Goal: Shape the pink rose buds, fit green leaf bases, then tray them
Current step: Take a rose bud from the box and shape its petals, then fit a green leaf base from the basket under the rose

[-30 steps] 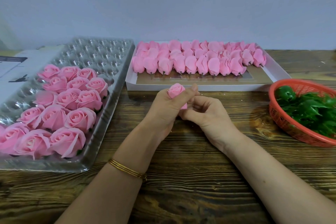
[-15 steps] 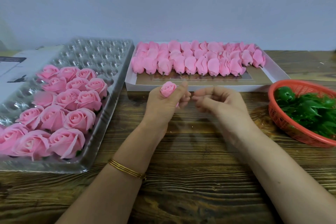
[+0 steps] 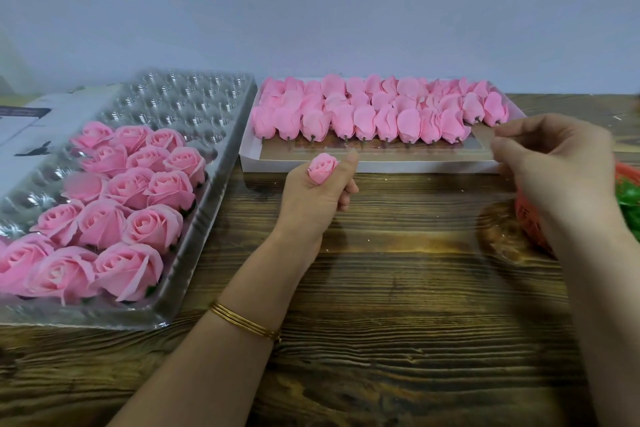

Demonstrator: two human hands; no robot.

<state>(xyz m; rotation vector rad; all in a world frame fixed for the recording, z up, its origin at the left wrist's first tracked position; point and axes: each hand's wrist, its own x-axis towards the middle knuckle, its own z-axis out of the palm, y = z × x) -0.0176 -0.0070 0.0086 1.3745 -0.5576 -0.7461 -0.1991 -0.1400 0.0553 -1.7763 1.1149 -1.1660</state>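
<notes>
Clear tray point(image 3: 194, 288) at left roughly a third filled with finished roses point(image 3: 138, 191). Over desk point(image 3: 381, 288), left hand point(image 3: 311, 198), fingers curled round one pink bud point(image 3: 322, 167), base seemingly unfitted. Behind, boxed buds point(image 3: 374, 115) waiting. Right hand point(image 3: 561, 167), fingers loose, empty, near leaf bases point(image 3: 628, 198).

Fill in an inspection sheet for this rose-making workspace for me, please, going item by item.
Surface: wooden table, dark-grained, with a few pale specks.
Job's things: pink rose bud in the left hand; clear plastic tray at left, its near part filled with finished roses; white box behind, holding rows of unshaped buds; red basket of green leaf bases at the right edge, mostly hidden.
Clutter: printed white sheet at far left, partly covered by the tray.
Hands: left hand grips the bud; right hand, blurred, hovers near the box's right end, fingers loosely curled, holding nothing.
Cables: nothing seen.
Surroundings: plain pale wall behind the table.
</notes>
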